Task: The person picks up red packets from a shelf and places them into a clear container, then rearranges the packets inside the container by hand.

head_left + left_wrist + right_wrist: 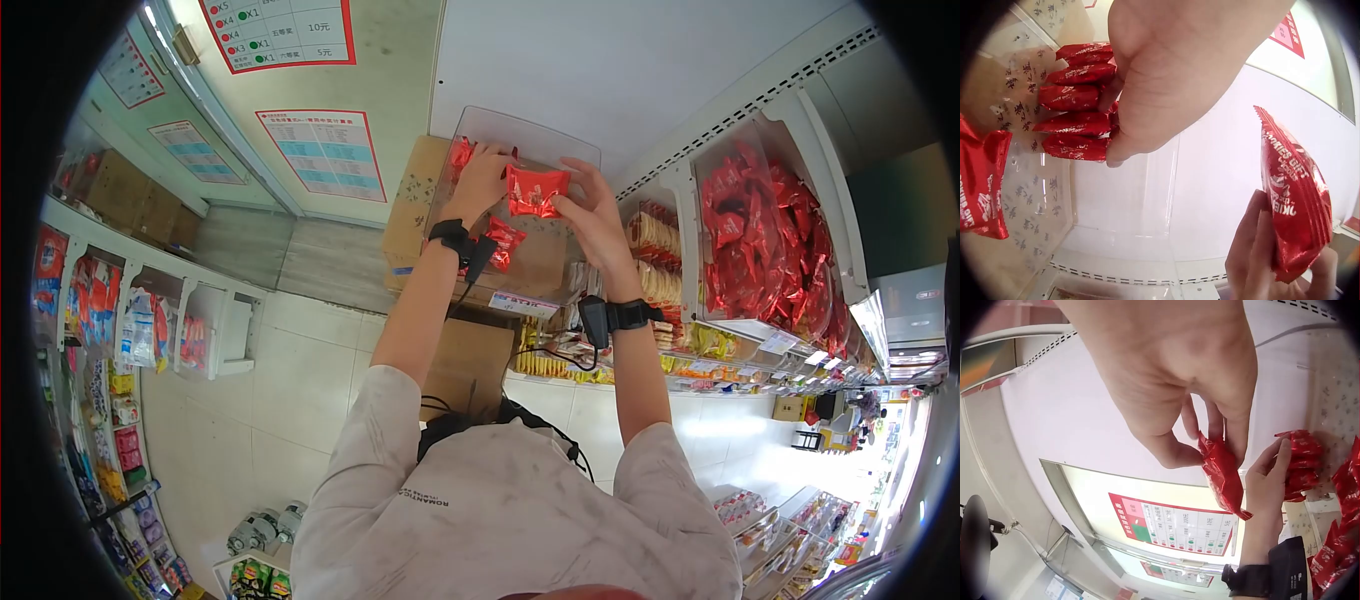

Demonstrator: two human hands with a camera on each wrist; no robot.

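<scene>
A clear plastic bin (1122,206) holds five glossy red cookie packets (1075,122) stacked flat. Only the left wrist view lets them be counted, since the head view hides most behind the left hand (1172,69), whose straight fingers press the stack. One single packet (1291,206), lettered white, is pinched upright by the right hand (1172,375) beside the bin's open mouth.

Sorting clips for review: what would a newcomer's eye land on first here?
First, the red packet pinched in the right hand, held up by the clear bin. The left hand rests on a stack of like packets inside it. To the right, red bags fill a larger bin.
</scene>
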